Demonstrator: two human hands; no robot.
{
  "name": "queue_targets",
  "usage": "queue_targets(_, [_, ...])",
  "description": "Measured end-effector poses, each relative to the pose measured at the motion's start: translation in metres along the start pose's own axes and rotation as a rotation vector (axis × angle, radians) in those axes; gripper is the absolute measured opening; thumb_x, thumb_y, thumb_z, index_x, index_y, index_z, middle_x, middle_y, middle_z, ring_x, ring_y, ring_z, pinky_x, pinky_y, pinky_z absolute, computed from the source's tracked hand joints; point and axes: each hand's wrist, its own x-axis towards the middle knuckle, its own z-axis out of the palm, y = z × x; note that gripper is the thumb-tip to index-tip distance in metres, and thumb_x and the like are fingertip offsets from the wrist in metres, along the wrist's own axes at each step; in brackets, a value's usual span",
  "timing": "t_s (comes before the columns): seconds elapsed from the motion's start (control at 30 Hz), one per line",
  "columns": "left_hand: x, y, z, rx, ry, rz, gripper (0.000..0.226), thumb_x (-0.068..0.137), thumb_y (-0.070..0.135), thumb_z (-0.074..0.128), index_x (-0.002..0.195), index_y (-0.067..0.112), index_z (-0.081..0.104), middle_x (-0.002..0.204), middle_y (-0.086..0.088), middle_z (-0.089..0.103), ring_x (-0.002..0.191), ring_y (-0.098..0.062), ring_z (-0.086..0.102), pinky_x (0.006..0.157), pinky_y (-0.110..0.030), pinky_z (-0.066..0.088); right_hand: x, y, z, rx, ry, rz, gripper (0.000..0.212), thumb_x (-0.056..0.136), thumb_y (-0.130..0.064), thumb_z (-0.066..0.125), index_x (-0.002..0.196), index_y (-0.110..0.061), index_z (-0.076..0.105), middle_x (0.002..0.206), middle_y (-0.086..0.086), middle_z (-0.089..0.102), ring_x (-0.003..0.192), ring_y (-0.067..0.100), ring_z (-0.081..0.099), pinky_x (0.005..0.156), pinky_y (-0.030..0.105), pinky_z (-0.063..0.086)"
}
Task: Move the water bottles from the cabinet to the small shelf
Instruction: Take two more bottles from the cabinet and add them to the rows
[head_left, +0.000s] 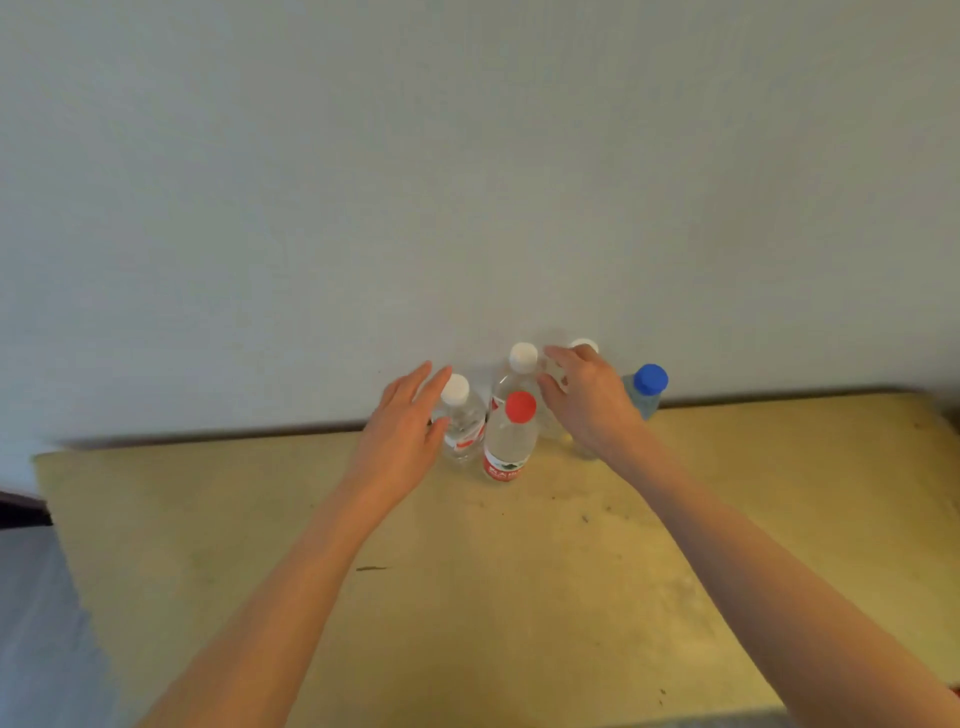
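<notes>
Five water bottles stand upright in a tight cluster on the yellow cabinet top (519, 597), against the pale wall (467, 156). The left hand (402, 439) reaches forward with straight, slightly spread fingers; the white-capped bottle (460, 421) stands just beyond its fingertips, at the thumb side, apparently touched but not yet enclosed. The right hand (584, 397) arches over a second white-capped bottle (582, 347), whose body it largely hides; the fingers curve downward, but whether they already pinch it cannot be told. Between the two hands stand the red-capped bottle (511, 441) and, behind it, a third white-capped bottle (519, 369). The blue-capped bottle (645, 392) stands just outside the right hand. The small shelf is not in view.

Risk, as judged: the bottles stand so close that a closing finger or a lifting wrist may nudge a neighbour, the red-capped one especially, and topple it. Smooth clear walls may also slip in a shallow grasp.
</notes>
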Motion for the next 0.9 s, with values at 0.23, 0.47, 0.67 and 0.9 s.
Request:
queue_targets(0.23, [0.027, 0.001, 0.019, -0.028, -0.060, -0.075, 0.047, 0.083, 0.010, 0.059, 0.127, 0.014, 0.042, 0.120, -0.014, 0.051, 0.107, -0.032, 0.046, 0.089, -0.037, 0.037, 0.050, -0.008, 0.015, -0.103, -0.197, 0.096, 0.046, 0.085, -0.038, 0.057, 0.114, -0.003, 0.050, 0.114, 0.020, 0.057, 0.106, 0.036, 0.052, 0.083, 0.038, 0.040])
queue_targets(0.47, [0.038, 0.004, 0.021, -0.070, -0.030, -0.100, 0.033, 0.081, 0.010, 0.062, 0.111, 0.011, 0.047, 0.106, -0.011, 0.055, 0.097, -0.027, 0.047, 0.075, -0.027, 0.034, 0.060, -0.011, 0.014, -0.168, -0.261, 0.129, 0.041, 0.086, -0.034, 0.055, 0.111, -0.002, 0.049, 0.113, 0.021, 0.058, 0.105, 0.037, 0.053, 0.080, 0.038, 0.042])
queue_targets(0.67, [0.029, -0.003, 0.021, -0.189, 0.041, -0.172, 0.032, 0.079, 0.003, 0.061, 0.109, 0.007, 0.049, 0.107, -0.010, 0.054, 0.099, -0.026, 0.047, 0.077, -0.026, 0.034, 0.053, -0.010, 0.015, -0.186, -0.207, 0.063, 0.036, 0.086, -0.038, 0.053, 0.104, -0.007, 0.051, 0.106, 0.013, 0.062, 0.096, 0.032, 0.057, 0.069, 0.037, 0.041])
queue_targets(0.9, [0.013, 0.000, -0.002, -0.251, 0.177, -0.232, 0.032, 0.080, 0.000, 0.060, 0.110, 0.007, 0.050, 0.113, -0.011, 0.054, 0.106, -0.026, 0.045, 0.079, -0.016, 0.026, 0.041, -0.030, -0.013, 0.062, -0.008, -0.081, 0.035, 0.083, -0.035, 0.060, 0.107, -0.010, 0.054, 0.101, 0.007, 0.060, 0.089, 0.024, 0.055, 0.072, 0.033, 0.041])
